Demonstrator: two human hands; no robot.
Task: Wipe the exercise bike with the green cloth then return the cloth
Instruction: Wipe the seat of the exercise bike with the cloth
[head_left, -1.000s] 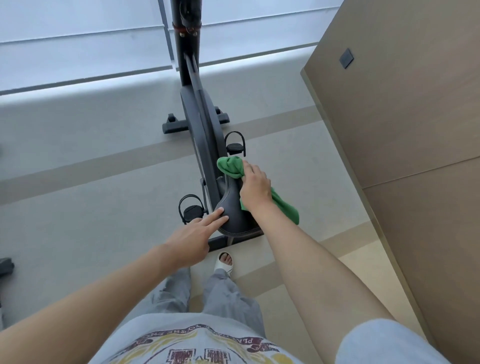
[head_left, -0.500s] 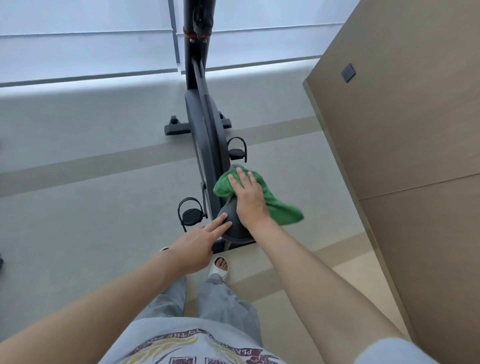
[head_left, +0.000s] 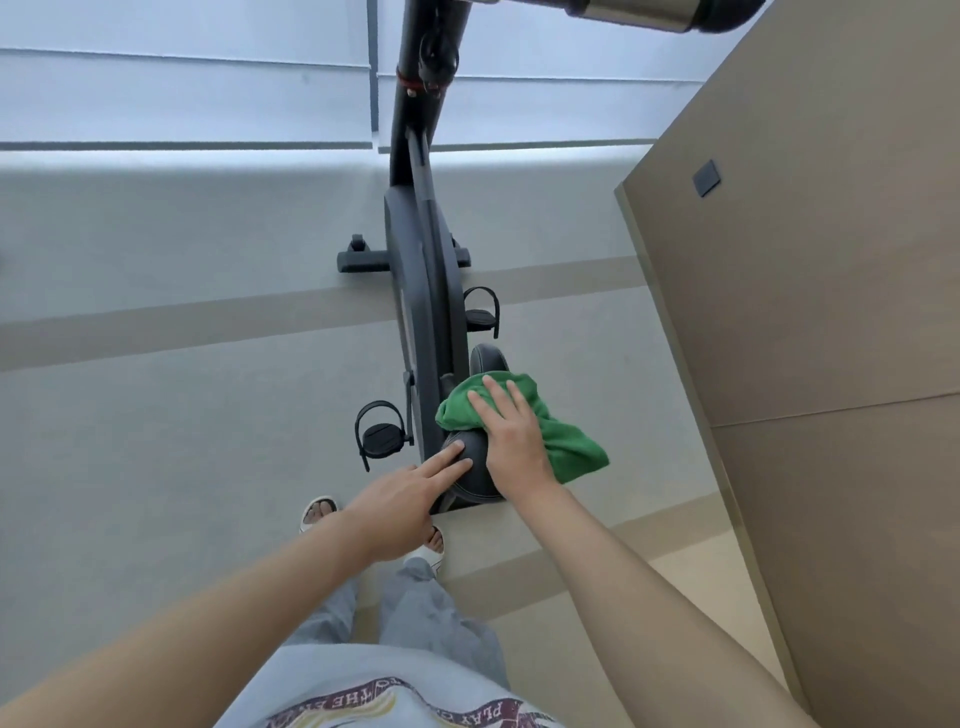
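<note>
The black exercise bike (head_left: 421, 270) stands in front of me, seen from above and behind. Its black saddle (head_left: 470, 470) is the nearest part. The green cloth (head_left: 566, 441) lies over the middle of the saddle and hangs off its right side. My right hand (head_left: 511, 441) presses flat on the cloth, fingers spread forward. My left hand (head_left: 410, 496) rests two extended fingers on the saddle's left rear edge and holds nothing.
A tall beige cabinet wall (head_left: 810, 322) runs close along the right of the bike. Two pedals (head_left: 379, 431) stick out on either side. A handlebar end (head_left: 649, 13) shows at the top. My feet in white sandals (head_left: 319, 512) stand just behind the bike on grey floor.
My right hand has drawn the cloth back along the saddle from its nose toward the middle. The view has tilted up a little. The left hand stays on the saddle's rear edge.
</note>
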